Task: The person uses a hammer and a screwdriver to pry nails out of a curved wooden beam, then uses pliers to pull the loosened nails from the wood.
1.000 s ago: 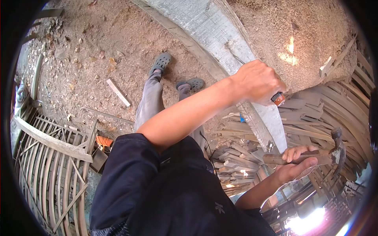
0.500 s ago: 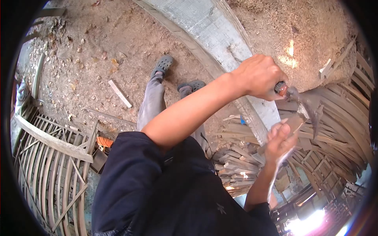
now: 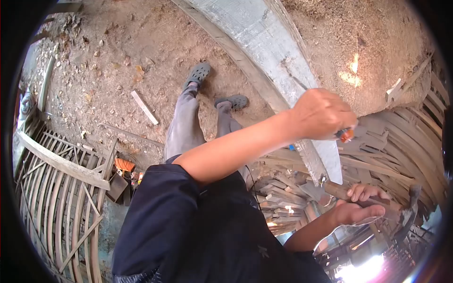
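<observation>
My left hand (image 3: 325, 115) is closed round a chisel (image 3: 347, 136). Its orange handle end pokes out below the fist, and what looks like its thin blade reaches the pale, grey-topped timber beam (image 3: 257, 35) on the other side. Lower right, my right hand (image 3: 361, 207) grips a hammer (image 3: 409, 212) by its brown wooden handle. The dark, curved hammer head is out to the right, apart from the chisel. The beam runs from the top of the view down to a narrow end between my two hands.
Stacked curved planks (image 3: 401, 141) lie to the right, with short offcuts (image 3: 283, 195) below the beam. A slatted wooden frame (image 3: 61, 198) stands at left, an orange object (image 3: 124, 164) beside it. A loose stick (image 3: 144, 108) lies on the dirt ground (image 3: 108, 52) near my feet.
The hammer has swung away from the chisel's handle end, down and to the right with my right hand. My left hand, still round the chisel, appears slightly lower in the view.
</observation>
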A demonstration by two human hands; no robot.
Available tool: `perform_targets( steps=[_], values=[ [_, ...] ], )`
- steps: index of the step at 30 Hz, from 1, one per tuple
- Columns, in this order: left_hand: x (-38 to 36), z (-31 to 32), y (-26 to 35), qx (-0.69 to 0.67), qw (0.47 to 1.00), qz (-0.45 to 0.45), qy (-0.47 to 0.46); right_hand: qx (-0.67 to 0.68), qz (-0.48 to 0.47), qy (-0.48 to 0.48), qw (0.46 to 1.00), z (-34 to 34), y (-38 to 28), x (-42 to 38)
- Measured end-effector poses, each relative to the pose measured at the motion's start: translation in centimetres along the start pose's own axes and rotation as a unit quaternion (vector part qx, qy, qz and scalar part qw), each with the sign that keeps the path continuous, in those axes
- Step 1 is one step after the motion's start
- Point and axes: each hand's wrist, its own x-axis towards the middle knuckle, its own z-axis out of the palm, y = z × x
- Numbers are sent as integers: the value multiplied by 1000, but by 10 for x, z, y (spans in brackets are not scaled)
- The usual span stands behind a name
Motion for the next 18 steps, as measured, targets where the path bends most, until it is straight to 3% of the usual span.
perform_targets(
  steps=[7, 9, 13, 18],
  values=[
    [20, 2, 8, 11, 999, -28, 35, 25, 47, -17, 998, 2, 4, -10],
    [19, -5, -5, -46, 991, 3, -127, 18, 48, -24, 998, 0, 5, -10],
    [10, -9, -16, -26, 985, -32, -170, 29, 66, -25, 997, 1, 9, -12],
    [3, 0, -19, 14, 987, -71, -146, 32, 66, -37, 997, 4, 13, -12]
  ],
)
